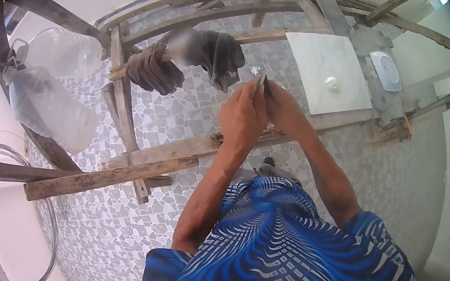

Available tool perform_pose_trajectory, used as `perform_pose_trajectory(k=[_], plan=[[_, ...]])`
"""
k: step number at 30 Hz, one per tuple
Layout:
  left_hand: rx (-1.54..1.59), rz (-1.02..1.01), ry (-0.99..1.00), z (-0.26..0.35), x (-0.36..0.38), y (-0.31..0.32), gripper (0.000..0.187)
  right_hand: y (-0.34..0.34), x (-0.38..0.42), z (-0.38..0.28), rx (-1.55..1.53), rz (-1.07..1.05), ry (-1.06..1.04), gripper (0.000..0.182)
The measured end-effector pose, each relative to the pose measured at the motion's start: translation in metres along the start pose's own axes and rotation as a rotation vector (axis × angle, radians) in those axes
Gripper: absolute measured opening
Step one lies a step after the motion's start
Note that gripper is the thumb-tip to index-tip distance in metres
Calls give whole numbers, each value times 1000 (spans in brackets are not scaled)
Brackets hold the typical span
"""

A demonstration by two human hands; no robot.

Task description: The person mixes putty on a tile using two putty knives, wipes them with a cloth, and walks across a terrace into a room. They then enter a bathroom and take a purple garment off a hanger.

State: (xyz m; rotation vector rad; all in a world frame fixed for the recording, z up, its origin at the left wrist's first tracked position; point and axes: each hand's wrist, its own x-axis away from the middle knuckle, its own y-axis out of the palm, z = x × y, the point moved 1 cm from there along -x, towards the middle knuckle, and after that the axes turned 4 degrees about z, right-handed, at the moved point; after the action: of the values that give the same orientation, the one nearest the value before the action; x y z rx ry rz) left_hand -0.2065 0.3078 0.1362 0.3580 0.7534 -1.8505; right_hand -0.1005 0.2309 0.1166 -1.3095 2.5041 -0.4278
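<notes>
Both hands are raised together in front of me, above a wooden rail. My left hand (242, 109) is closed around a thin, flat putty knife (256, 86), its blade pointing up and away. Close beside it, my right hand (284, 103) is closed on a second thin blade (265, 84), which looks like another putty knife. The two blades nearly touch, and a small lump of white paste (256, 70) shows at their tips. Handles are hidden by the fingers. To the right, a white board (324, 58) carries a mound of white paste (332, 84).
Wooden scaffold beams (171, 149) surround me, with a plank (114, 177) at left. Dark cloths (155, 72) hang over a rail. A white oval lid-like piece (386, 71) lies right of the board. Clear plastic sheeting (51, 108) and coiled wire (49, 248) hang left.
</notes>
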Motion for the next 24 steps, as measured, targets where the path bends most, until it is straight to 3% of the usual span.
perform_pose_trajectory(k=[5, 8, 11, 20, 24], plan=[[-66, 17, 63, -14, -5, 1, 16, -1, 6, -3, 63, -37, -59, 27], [-28, -15, 79, -5, 2, 2, 17, -7, -4, -3, -1, -43, 53, 29], [-75, 17, 56, -16, -5, 0, 16, -3, 7, -7, 176, -90, 6, 30], [7, -41, -59, -3, -10, 0, 17, -12, -5, -12, -38, -1, 64, 35], [-19, 11, -92, -2, -15, 3, 17, -2, -3, -12, 81, 74, -14, 39]])
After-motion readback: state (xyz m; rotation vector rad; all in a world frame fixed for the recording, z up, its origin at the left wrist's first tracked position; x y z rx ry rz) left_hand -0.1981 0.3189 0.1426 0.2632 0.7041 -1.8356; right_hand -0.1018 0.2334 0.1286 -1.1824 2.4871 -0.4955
